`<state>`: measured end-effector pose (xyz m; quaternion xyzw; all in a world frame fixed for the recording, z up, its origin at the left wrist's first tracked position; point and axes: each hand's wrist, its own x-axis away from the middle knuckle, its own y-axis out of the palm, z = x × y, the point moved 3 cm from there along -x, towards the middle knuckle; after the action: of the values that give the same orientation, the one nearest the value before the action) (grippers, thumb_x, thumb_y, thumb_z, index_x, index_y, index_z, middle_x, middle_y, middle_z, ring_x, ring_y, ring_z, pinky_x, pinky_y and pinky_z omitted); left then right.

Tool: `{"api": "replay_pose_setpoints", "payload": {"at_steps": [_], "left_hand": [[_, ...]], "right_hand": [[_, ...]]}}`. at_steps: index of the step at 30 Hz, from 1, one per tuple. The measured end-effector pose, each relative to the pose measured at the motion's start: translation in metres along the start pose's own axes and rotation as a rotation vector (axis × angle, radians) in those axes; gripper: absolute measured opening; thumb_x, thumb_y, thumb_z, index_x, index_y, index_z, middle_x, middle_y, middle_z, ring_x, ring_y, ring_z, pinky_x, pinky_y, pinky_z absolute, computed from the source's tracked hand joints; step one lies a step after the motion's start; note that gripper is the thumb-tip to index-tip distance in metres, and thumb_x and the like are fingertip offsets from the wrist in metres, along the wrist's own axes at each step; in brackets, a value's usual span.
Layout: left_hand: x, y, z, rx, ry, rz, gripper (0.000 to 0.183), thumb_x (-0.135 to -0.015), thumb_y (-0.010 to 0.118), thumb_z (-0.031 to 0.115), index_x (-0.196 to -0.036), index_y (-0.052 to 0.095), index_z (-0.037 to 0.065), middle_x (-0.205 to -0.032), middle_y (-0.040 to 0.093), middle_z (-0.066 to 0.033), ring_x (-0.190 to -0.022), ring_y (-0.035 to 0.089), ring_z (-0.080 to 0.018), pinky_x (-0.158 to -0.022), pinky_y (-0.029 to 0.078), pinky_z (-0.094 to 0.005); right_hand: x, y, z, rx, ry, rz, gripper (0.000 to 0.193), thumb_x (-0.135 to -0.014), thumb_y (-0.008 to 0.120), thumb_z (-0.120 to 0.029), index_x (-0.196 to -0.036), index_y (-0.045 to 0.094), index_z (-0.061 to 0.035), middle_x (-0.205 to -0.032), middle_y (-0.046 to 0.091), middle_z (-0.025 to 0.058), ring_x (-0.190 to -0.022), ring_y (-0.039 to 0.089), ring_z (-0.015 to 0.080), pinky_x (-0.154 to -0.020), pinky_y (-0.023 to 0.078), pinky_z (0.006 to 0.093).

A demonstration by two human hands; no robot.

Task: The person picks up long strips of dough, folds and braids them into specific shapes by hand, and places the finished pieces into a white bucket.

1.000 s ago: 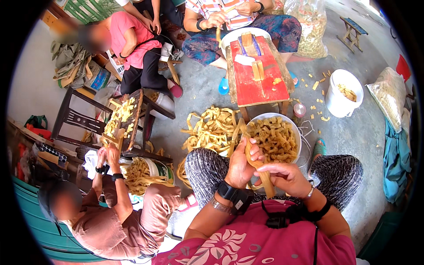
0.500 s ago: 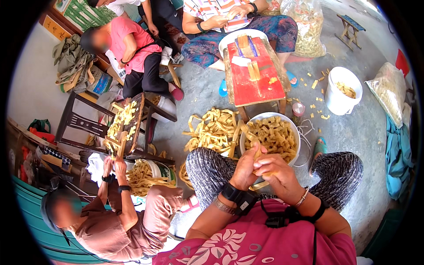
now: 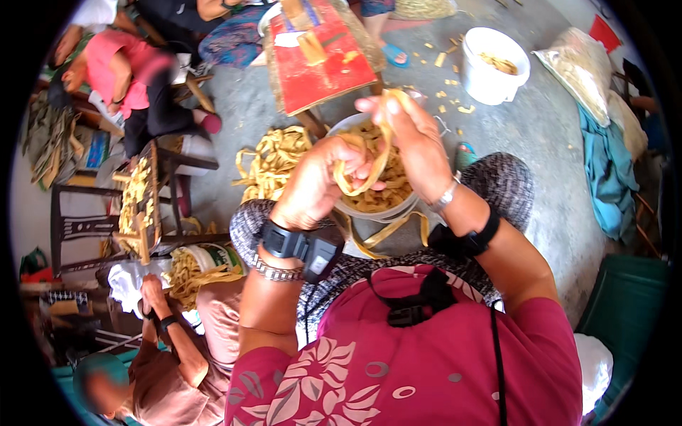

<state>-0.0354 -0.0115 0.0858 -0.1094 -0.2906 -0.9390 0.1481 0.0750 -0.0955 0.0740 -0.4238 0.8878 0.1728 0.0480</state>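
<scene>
A long, flat yellow strip (image 3: 384, 157) runs in a loose loop between my two hands, above a white basin (image 3: 387, 215). My left hand (image 3: 309, 177) has its fingers curled round the lower part of the loop. Higher up, my right hand (image 3: 418, 142) pinches the strip between thumb and fingers. Folded or knotted yellow pieces (image 3: 369, 204) fill the basin, partly hidden by my hands. Below them, a yellow length (image 3: 389, 238) trails near my lap; whether it joins the held strip I cannot tell. A heap of loose yellow strips (image 3: 273, 157) lies on the floor left of the basin.
Beyond the basin stands a red-topped bench (image 3: 312, 74). A white bucket (image 3: 490, 82) with yellow pieces stands at the far right, near scattered scraps. At left, a person in brown sits by a strip-filled bucket (image 3: 213, 257) and a dark chair (image 3: 78, 224); others sit farther back.
My hands have moved apart and upward, from gripping a bunched yellow piece to holding an open loop of strip. The view has shifted, so the surroundings sit farther left and higher.
</scene>
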Motion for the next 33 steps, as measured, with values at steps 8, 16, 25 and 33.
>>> {"api": "replay_pose_setpoints", "payload": {"at_steps": [8, 16, 25, 33], "left_hand": [[-0.023, 0.007, 0.04, -0.013, -0.067, -0.201, 0.027, -0.088, 0.05, 0.024, -0.074, 0.057, 0.001, -0.071, 0.055, -0.0064, -0.067, 0.056, -0.0171, -0.08, 0.051, -0.0453], [-0.036, -0.013, 0.065, -1.589, 0.952, 0.315, 0.015, -0.078, 0.065, 0.005, -0.087, 0.056, -0.002, -0.105, 0.055, -0.0184, -0.08, 0.061, -0.032, -0.069, 0.05, -0.0362], [-0.044, -0.056, 0.025, -1.398, 0.839, 0.351, 0.014, -0.078, 0.064, 0.003, -0.089, 0.056, 0.0, -0.121, 0.052, -0.0165, -0.09, 0.062, -0.0343, -0.072, 0.052, -0.0372], [-0.037, -0.062, 0.018, -1.369, 0.883, 0.356, 0.013, -0.079, 0.063, 0.003, -0.089, 0.055, -0.001, -0.107, 0.057, -0.017, -0.088, 0.06, -0.0346, -0.074, 0.049, -0.0385]], "right_hand": [[-0.051, 0.013, -0.004, 0.005, 0.061, -0.173, 0.039, -0.096, 0.042, -0.038, -0.081, 0.053, -0.0039, -0.074, 0.052, -0.0002, -0.069, 0.047, 0.006, -0.064, 0.041, 0.0217], [-0.091, 0.013, 0.051, 0.098, 0.174, -0.232, 0.049, -0.094, 0.041, -0.05, -0.07, 0.057, -0.0102, -0.052, 0.037, -0.0068, -0.045, 0.031, 0.0038, -0.041, 0.024, 0.0212], [-0.074, 0.015, 0.092, 0.121, 0.671, -0.426, 0.06, -0.09, 0.03, -0.064, -0.067, 0.053, -0.0125, -0.047, 0.03, -0.0082, -0.039, 0.026, 0.0033, -0.037, 0.016, 0.0227], [-0.067, 0.02, 0.083, 0.252, 0.511, -0.428, 0.069, -0.09, 0.025, -0.065, -0.063, 0.05, -0.0071, -0.045, 0.035, -0.0012, -0.036, 0.035, 0.0078, -0.035, 0.027, 0.0232]]}}
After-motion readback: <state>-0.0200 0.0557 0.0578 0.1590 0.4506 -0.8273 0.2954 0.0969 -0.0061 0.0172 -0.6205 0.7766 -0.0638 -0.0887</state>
